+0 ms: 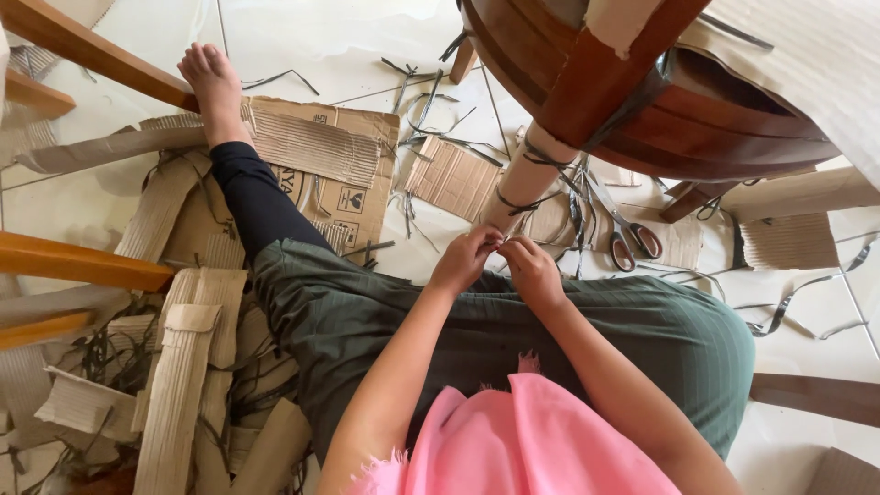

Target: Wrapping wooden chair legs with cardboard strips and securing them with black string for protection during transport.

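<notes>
A wooden chair leg wrapped in cardboard [532, 174] slants down from the dark round chair frame [660, 110] toward my lap. Thin black strapping [524, 203] is wound around the wrap. My left hand [466, 258] and my right hand [532, 270] meet at the lower end of the wrapped leg, fingers pinched together on the strap end there. What lies between the fingertips is too small to make out.
Scissors with dark red handles [628, 234] lie on the floor just right of the leg. Corrugated cardboard pieces [321, 165] and black strap offcuts [422, 101] litter the white tiles. More wooden chair parts [82, 261] stand at the left. My leg and bare foot [213, 87] stretch forward.
</notes>
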